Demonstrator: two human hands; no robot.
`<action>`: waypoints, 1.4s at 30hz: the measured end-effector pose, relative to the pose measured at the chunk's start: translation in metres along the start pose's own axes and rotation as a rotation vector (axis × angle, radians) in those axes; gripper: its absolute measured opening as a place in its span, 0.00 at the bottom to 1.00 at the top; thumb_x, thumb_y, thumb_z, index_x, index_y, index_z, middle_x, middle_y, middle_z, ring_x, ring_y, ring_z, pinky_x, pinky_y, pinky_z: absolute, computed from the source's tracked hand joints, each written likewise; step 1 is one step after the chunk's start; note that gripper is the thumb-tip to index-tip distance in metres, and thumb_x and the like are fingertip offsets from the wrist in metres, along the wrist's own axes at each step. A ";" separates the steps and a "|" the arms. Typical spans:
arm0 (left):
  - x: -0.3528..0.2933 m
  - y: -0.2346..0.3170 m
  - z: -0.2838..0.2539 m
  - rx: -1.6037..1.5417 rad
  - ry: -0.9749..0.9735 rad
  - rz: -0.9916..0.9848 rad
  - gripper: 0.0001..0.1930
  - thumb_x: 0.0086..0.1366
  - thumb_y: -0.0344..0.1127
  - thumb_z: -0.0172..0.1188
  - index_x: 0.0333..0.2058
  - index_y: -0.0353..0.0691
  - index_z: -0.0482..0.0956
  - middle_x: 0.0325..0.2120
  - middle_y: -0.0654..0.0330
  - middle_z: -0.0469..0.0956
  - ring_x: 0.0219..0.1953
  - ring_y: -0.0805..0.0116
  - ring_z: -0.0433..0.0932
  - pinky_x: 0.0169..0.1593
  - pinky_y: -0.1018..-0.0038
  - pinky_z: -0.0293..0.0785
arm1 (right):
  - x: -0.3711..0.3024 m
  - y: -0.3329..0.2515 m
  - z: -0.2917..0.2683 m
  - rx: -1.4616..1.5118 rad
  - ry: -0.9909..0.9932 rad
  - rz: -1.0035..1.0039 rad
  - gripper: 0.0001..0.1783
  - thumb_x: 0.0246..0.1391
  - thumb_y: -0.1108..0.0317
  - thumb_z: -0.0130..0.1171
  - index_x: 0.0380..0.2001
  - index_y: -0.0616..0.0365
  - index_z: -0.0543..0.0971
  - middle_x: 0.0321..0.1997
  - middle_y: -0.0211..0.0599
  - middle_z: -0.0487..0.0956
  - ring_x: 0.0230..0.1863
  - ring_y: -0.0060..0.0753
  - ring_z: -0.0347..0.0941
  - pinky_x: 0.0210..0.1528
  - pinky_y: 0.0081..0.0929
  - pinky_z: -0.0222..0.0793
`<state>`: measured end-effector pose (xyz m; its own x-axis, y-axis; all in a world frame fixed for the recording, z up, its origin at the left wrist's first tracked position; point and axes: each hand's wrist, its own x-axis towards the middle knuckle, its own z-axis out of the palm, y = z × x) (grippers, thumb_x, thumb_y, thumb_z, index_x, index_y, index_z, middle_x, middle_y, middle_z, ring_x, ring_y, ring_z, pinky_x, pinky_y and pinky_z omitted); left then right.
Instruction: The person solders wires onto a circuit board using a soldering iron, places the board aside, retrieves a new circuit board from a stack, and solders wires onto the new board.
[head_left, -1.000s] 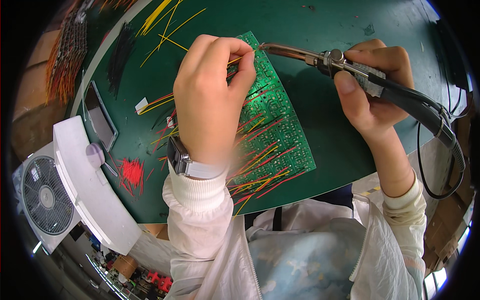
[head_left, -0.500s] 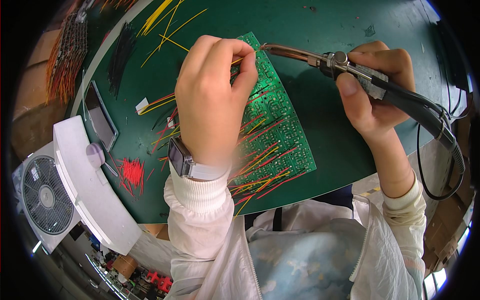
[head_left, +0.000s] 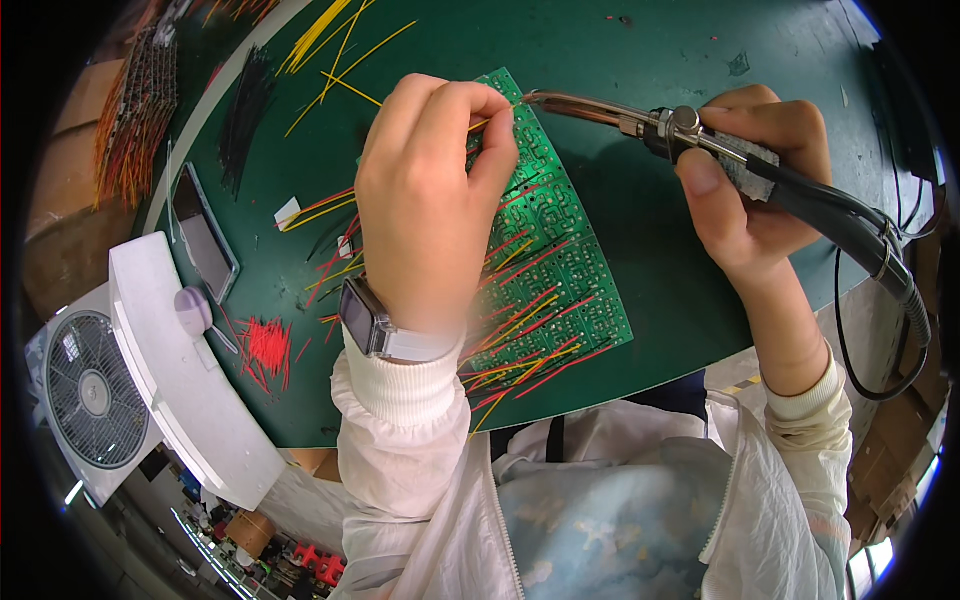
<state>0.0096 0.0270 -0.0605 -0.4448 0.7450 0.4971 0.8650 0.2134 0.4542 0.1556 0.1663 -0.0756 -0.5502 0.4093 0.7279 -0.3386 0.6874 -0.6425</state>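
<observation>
A green circuit board panel (head_left: 570,245) lies on the table, with red and yellow wires standing out from several of its sections. Over its upper left part, my left hand (head_left: 430,180) pinches a yellow wire (head_left: 478,126) between thumb and index finger, the wire's end at the board's top edge. My right hand (head_left: 765,180) grips a soldering iron (head_left: 655,130) by its grey-wrapped handle. The iron's tip meets the board close to my left fingertips. Part of the panel is hidden under my left hand and wrist.
Loose yellow wires (head_left: 340,75), black wires (head_left: 243,120) and short red wires (head_left: 267,345) lie on the green table (head_left: 690,50). A phone (head_left: 203,235) rests at left, near a white fan (head_left: 93,390). The iron's black cable (head_left: 912,310) loops down at right.
Almost nothing differs. My left hand and the board have shifted very slightly in the picture; the iron's tip stays by my left fingertips.
</observation>
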 end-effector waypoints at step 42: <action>0.028 -0.036 -0.057 0.150 -0.358 0.153 0.07 0.57 0.25 0.52 0.35 0.36 0.76 0.32 0.58 0.77 0.37 0.61 0.74 0.43 0.73 0.67 | 0.003 -0.003 -0.003 0.023 0.064 0.024 0.13 0.43 0.74 0.61 0.29 0.70 0.68 0.25 0.42 0.72 0.23 0.22 0.66 0.24 0.16 0.63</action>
<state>-0.0470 0.0040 -0.0205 -0.2225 0.9422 0.2503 0.9508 0.1529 0.2694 0.1576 0.1672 -0.0707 -0.5090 0.4635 0.7254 -0.3433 0.6635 -0.6648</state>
